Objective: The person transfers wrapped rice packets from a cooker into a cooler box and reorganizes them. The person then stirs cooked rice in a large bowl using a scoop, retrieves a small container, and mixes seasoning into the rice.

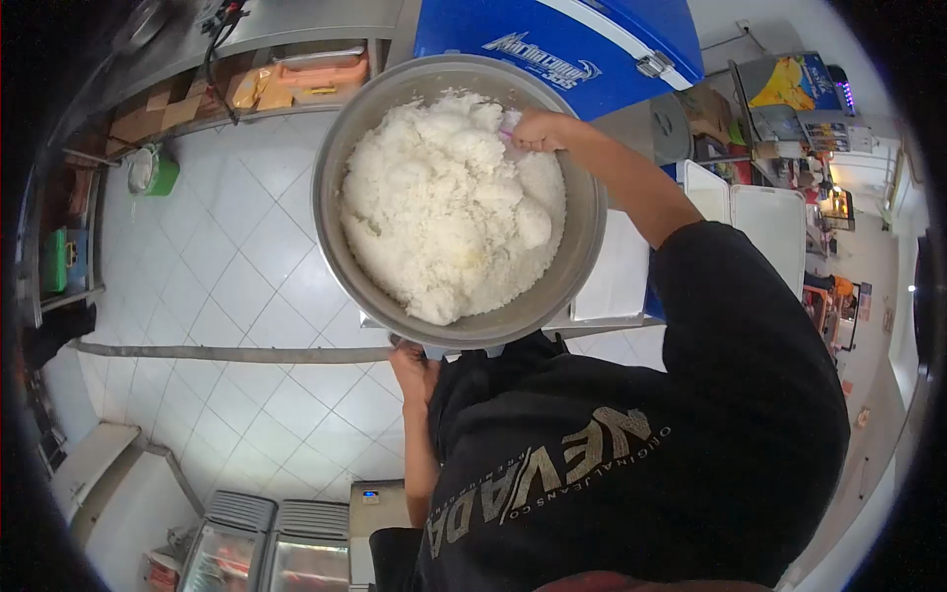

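A big round metal pot is heaped with cooked white rice, clumped in the middle. My right hand reaches over the far right rim, its fingers closed around a translucent plastic utensil with a pink-purple edge. Rice and fingers hide most of that utensil, so its full shape does not show. Below the near left rim, my left hand is closed at the side of the pot. The pot's edge partly covers those fingertips.
A blue cooler with a white lid edge stands behind the pot. A steel counter runs along the upper left, with an orange container beneath it. A green bucket sits on the tiled floor. Glass-fronted display units stand lower left.
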{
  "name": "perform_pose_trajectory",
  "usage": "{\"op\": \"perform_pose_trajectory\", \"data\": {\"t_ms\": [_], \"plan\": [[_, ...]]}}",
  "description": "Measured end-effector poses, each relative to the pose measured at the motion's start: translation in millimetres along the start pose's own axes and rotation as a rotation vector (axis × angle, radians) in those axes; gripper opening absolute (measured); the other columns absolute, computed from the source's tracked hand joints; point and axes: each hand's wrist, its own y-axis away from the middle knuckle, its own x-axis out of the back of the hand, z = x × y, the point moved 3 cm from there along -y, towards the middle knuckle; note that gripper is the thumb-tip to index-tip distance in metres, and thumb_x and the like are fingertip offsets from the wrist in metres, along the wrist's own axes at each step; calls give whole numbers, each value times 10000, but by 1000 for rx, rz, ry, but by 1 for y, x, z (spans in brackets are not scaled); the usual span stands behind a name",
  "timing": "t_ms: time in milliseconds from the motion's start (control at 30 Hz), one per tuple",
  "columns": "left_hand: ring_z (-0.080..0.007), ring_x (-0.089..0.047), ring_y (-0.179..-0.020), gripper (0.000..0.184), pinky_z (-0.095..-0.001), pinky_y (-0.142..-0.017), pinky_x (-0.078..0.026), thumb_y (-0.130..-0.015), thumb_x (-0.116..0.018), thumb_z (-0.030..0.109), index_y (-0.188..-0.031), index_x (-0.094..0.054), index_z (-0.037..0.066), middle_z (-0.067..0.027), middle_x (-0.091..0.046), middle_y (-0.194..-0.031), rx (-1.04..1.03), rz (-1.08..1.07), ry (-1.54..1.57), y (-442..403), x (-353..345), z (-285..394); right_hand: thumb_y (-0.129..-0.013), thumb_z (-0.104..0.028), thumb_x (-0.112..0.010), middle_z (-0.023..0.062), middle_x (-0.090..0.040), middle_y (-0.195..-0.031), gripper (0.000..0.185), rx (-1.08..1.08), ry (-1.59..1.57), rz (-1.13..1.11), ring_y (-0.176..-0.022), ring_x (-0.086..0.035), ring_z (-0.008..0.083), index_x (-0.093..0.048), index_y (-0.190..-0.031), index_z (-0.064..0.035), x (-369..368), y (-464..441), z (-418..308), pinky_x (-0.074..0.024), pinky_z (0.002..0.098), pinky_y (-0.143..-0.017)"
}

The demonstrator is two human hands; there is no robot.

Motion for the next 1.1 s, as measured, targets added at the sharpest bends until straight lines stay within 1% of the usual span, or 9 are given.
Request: {"op": "perform_pose_trajectory", "data": {"t_ms": [167, 267, 367, 467, 667, 767, 867, 967, 1100], "plan": [[-366, -596, -614, 102, -401, -595, -449, -651, -660, 39, -654, -615, -52, -226, -596, -649, 24, 121, 130, 2, -5, 4, -834, -93, -612, 8, -519, -576, 129, -19, -12, -130, -421, -408, 123, -627, -717, -41, 15, 41, 11, -298, 314, -382], [-369, -609, -630, 115, -398, -597, -455, -662, -679, 42, -654, -614, -53, -219, -604, -662, 0, 66, 46, 2, -2, 3, -871, -141, -592, 60, -609, -623, 134, 542, 407, 183, -513, -568, 198, -680, -869, -39, -5, 43, 32, -452, 371, -481], [-366, -615, -641, 138, -401, -603, -455, -676, -700, 56, -653, -615, -50, -219, -611, -672, 48, 46, 11, 3, 1, 4, -886, -195, -581, 153, -690, -759, 216, 644, 883, 743, -763, -687, 293, -689, -990, -38, -45, 137, 1, -534, 450, -681], [-376, -606, -640, 143, -416, -634, -457, -691, -706, 66, -657, -622, -45, -218, -615, -672, -38, 62, 25, 6, -8, -15, -887, -224, -566, 211, -696, -858, 263, 405, 989, 743, -882, -682, 347, -684, -1026, -35, -36, 167, -11, -536, 479, -774], [-408, -586, -638, 133, -449, -693, -456, -681, -715, 68, -678, -648, -47, -222, -623, -687, 12, 44, -16, 6, -6, -11, -789, -101, -606, 193, -708, -862, 162, 294, 1077, 617, -885, -700, 354, -714, -859, -3, -18, 135, 21, -557, 462, -741], [-403, -587, -640, 134, -438, -662, -459, -685, -712, 70, -689, -658, -53, -223, -617, -691, 8, 33, -77, 1, 3, 4, -731, -89, -663, 197, -708, -838, 147, 115, 1083, 279, -815, -713, 318, -713, -825, 13, -23, 102, 10, -560, 453, -685], [-395, -585, -577, 95, -438, -581, -464, -648, -678, 0, -690, -641, -76, -234, -620, -648, 33, 53, 80, -1, 1, 8, -718, -79, -689, 182, -674, -739, 147, 168, 939, 36, -621, -654, 253, -711, -830, 15, -21, 47, 25, -498, 408, -520], [-404, -584, -661, 125, -406, -588, -455, -624, -685, 15, -720, -670, -63, -214, -597, -687, 43, 60, 92, 1, -3, 1, -736, -82, -680, 121, -571, -590, 105, -144, 696, -44, -467, -501, 185, -689, -778, 14, -18, 11, 43, -346, 366, -387], [-420, -590, -694, 168, -417, -626, -466, -587, -668, -9, -749, -682, -54, -239, -613, -727, -16, 44, 76, 3, -2, -4, -785, -90, -620, 52, -478, -540, 109, -2, 249, -53, -415, -378, 134, -644, -729, 0, -15, 61, 35, -224, 329, -361]]}}
